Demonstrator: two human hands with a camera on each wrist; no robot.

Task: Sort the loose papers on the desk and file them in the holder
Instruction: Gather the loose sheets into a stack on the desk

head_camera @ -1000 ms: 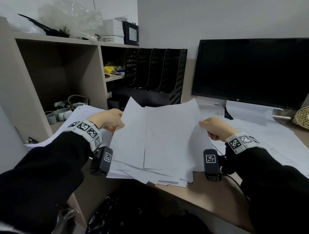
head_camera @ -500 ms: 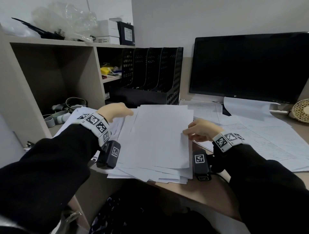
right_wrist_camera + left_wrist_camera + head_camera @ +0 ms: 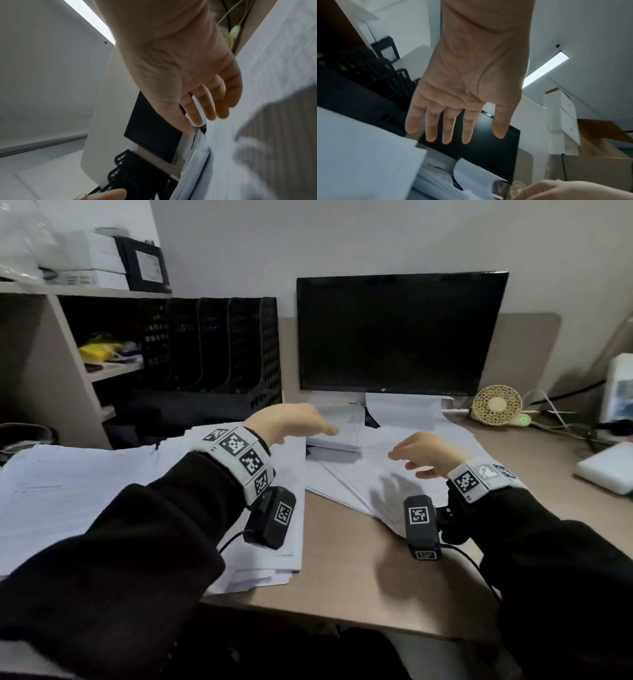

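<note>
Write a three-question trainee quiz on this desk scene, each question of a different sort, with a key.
1. True or false: the left hand grips a sheet of paper.
2. Multiple choice: the black file holder stands A) left of the monitor, B) right of it, C) in front of it.
3. Fill in: the small fan shows a lit ____ light at its base.

Key
1. False; both it and the right hand hover open and empty over the loose papers.
2. A.
3. Green.
</note>
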